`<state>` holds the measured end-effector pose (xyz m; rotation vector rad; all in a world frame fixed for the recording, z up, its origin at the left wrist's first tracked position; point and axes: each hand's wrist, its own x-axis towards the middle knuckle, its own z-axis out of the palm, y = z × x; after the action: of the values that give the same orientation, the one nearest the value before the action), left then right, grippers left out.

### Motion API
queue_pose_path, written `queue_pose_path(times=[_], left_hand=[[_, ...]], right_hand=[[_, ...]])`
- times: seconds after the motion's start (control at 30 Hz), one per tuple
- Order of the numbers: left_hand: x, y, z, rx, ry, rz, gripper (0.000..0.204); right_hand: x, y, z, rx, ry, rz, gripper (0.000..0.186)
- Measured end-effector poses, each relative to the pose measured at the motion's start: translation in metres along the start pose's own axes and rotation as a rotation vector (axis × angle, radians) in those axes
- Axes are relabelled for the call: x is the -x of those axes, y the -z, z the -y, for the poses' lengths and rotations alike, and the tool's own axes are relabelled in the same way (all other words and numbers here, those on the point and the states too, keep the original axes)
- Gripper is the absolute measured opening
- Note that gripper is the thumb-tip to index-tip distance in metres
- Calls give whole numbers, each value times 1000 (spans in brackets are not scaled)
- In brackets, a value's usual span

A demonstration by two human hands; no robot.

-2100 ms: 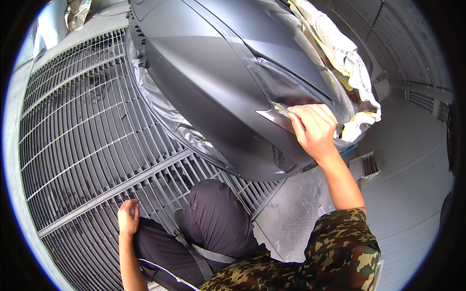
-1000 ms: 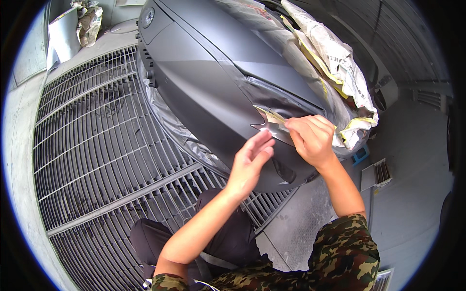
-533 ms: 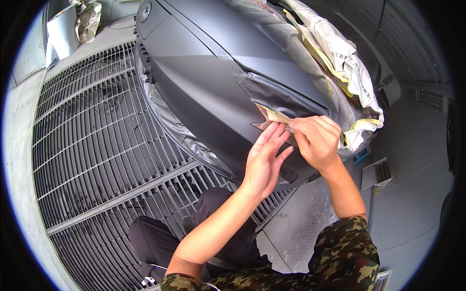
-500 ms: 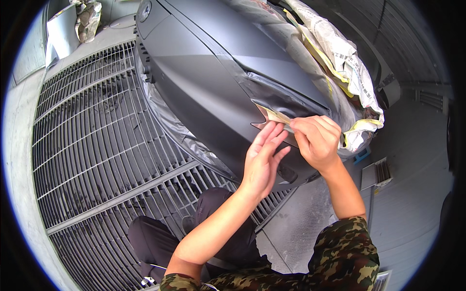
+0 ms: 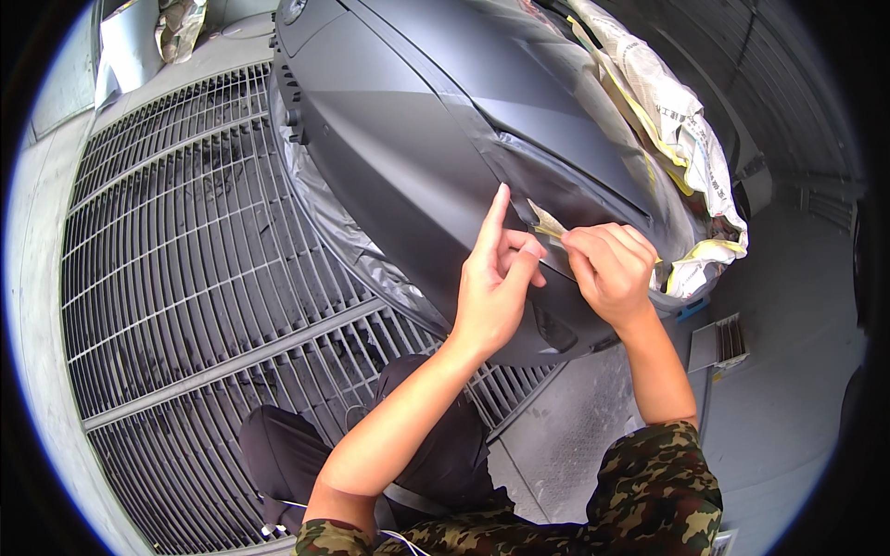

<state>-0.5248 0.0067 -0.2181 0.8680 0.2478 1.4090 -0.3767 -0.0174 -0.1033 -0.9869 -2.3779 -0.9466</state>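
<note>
A matte grey car body panel (image 5: 399, 176) fills the upper middle, with dark shiny masking film (image 5: 542, 173) along its recess. A narrow pale yellow strip of masking tape (image 5: 547, 219) is lifted at the edge of a notch in the panel. My right hand (image 5: 612, 273) is closed on that strip, thumb against the curled index finger. My left hand (image 5: 496, 273) is just left of it, index finger stretched up over the panel and the other fingers partly bent and apart, holding nothing that I can see.
Crumpled white paper with yellow tape (image 5: 695, 157) wraps the panel's right side; silver sheeting (image 5: 357, 250) skirts its left. A metal floor grate (image 5: 185, 250) spreads at left, with a white rolled sheet (image 5: 128, 46) beyond it. A small vent unit (image 5: 718, 343) sits low at right.
My left hand came up from by my knee to the tape, then shifted slightly left and raised its index finger. My right hand stays on the strip, a little further right than half a second ago.
</note>
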Motion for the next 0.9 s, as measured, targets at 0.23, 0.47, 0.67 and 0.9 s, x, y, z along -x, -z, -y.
queue_pose_path(times=[0.23,0.47,0.67,0.9], left_hand=[[0,2,9,70,63,149,89],[-2,-1,4,126,73,229,95],[-2,-6,-3,269,93,223,96],[-2,-8,-3,334,76,187,98]], right_hand=[[1,-3,-1,17,9,8,18],[2,-5,-3,18,16,13,18],[4,-8,-5,11,32,18,20],[7,-11,-6,22,56,0,20]])
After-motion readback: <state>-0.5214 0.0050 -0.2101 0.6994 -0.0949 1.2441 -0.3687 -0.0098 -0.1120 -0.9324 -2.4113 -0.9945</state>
